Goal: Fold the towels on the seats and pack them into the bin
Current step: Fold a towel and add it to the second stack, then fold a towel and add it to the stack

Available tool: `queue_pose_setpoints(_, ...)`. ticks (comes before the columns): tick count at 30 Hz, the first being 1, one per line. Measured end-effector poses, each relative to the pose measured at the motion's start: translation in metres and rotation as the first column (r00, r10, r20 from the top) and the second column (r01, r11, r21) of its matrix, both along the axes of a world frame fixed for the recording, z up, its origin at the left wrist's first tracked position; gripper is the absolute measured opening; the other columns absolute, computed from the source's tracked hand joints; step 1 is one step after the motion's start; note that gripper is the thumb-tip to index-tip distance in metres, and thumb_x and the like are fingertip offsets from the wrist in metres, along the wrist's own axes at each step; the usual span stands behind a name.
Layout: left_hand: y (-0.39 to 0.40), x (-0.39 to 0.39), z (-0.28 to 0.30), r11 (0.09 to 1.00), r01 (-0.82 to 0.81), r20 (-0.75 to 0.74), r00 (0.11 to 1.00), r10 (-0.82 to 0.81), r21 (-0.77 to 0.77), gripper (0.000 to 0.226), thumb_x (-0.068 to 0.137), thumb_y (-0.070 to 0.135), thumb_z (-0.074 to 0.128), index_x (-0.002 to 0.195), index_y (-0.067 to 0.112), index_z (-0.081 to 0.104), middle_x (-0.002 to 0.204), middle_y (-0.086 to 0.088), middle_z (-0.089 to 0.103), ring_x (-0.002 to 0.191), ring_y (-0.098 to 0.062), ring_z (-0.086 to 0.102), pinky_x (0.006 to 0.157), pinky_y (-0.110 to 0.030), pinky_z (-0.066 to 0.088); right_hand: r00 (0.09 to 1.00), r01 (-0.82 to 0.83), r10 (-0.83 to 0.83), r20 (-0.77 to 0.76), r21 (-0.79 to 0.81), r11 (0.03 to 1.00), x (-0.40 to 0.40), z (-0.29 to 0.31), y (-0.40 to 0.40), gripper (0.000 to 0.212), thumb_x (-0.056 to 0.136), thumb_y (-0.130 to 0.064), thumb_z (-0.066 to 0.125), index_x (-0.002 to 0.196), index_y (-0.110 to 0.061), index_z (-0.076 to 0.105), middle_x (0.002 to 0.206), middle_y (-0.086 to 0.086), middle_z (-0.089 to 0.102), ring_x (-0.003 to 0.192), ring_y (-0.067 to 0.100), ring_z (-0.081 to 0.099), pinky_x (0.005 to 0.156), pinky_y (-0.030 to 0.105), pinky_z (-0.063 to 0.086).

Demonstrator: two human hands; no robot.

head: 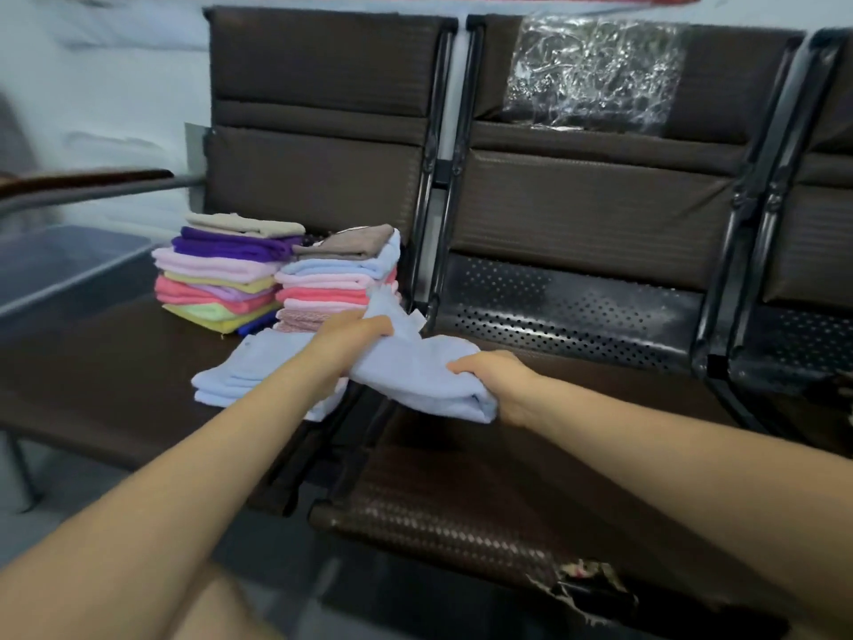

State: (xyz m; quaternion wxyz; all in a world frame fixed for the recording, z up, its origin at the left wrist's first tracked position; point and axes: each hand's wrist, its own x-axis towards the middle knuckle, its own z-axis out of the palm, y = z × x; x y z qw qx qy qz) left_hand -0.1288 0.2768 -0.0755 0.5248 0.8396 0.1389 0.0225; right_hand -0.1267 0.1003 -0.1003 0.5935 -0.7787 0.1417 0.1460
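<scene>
Both hands, left hand point(353, 334) and right hand point(491, 378), grip a blue towel point(415, 376); folded stacks point(277, 279) (two, multicoloured) stand just behind.

So it's a row of dark brown padded seats with black metal frames. The left seat point(115, 362) has two stacks of folded towels sitting at the back, a taller stack point(217, 274) on the left with beige on top, then purple, pink, yellow and green, and another stack point(337, 279) just beside it topped with a brown one. In front of those lie some pale blue folded towels point(240, 371). The middle seat point(484, 491) has torn padding at its front edge.
</scene>
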Motion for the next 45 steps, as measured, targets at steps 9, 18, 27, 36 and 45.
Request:
queue_pose_setpoints(9, 0.14, 0.014, -0.042, 0.85, -0.353, 0.125, 0.894, 0.429, -0.391, 0.009, 0.081, 0.013, 0.062, 0.08, 0.021, 0.059, 0.087, -0.002, 0.058, 0.084, -0.02, 0.05, 0.067, -0.029, 0.041, 0.995, -0.096, 0.09, 0.031, 0.341, 0.935, 0.054, -0.023, 0.144, 0.04, 0.092, -0.012, 0.059, 0.129, 0.0, 0.049, 0.123, 0.021, 0.061, 0.093, 0.03, 0.063, 0.077, 0.039, 0.053)
queue_pose_setpoints(18, 0.134, 0.01, -0.069, 0.795, -0.274, 0.194, 0.961, 0.199, 0.542, 0.045, 0.086, 0.024, 0.06, 0.128, 0.013, 0.059, 0.13, -0.015, 0.052, 0.123, -0.036, 0.041, 0.098, -0.043, 0.039, 0.933, -0.352, 0.357, -0.05, 0.081, 0.932, 0.039, -0.044, 0.111, 0.03, 0.095, -0.039, 0.055, 0.105, -0.011, 0.057, 0.081, 0.006, 0.06, 0.06, 0.014, 0.054, 0.053, 0.022, 0.044)
queue_pose_setpoints(27, 0.036, -0.008, -0.022, 0.822, -0.052, 0.313, 0.937, -0.156, 0.567, 0.034, 0.09, 0.046, 0.054, 0.072, 0.02, 0.067, 0.077, 0.001, 0.067, 0.086, -0.019, 0.062, 0.068, -0.031, 0.042, 0.949, -0.309, 0.316, 0.019, -0.153, 0.939, 0.005, -0.006, -0.049, 0.031, 0.1, -0.036, 0.047, 0.106, -0.01, 0.063, 0.081, 0.004, 0.062, 0.065, 0.013, 0.058, 0.058, 0.022, 0.045)
queue_pose_setpoints(36, -0.168, -0.019, 0.039, 0.901, 0.295, 0.048, 0.954, -0.295, -0.317, 0.029, 0.097, 0.033, 0.052, 0.079, 0.013, 0.064, 0.073, 0.001, 0.061, 0.06, -0.013, 0.054, 0.064, -0.023, 0.047, 0.993, -0.009, 0.021, 0.116, -0.099, 0.995, -0.027, 0.018, -0.192, 0.023, 0.099, -0.029, 0.049, 0.091, -0.013, 0.064, 0.068, -0.001, 0.06, 0.058, 0.009, 0.058, 0.056, 0.02, 0.045)
queue_pose_setpoints(45, -0.356, -0.041, 0.004, 0.799, 0.489, -0.064, 0.838, -0.541, -0.349, 0.029, 0.098, 0.033, 0.05, 0.076, 0.016, 0.061, 0.067, 0.003, 0.057, 0.053, -0.011, 0.049, 0.057, -0.022, 0.041, 0.866, 0.46, -0.194, 0.461, -0.58, 0.673, -0.07, 0.015, -0.365, 0.024, 0.093, -0.032, 0.053, 0.091, -0.012, 0.067, 0.088, 0.008, 0.066, 0.087, 0.025, 0.061, 0.076, 0.034, 0.046)
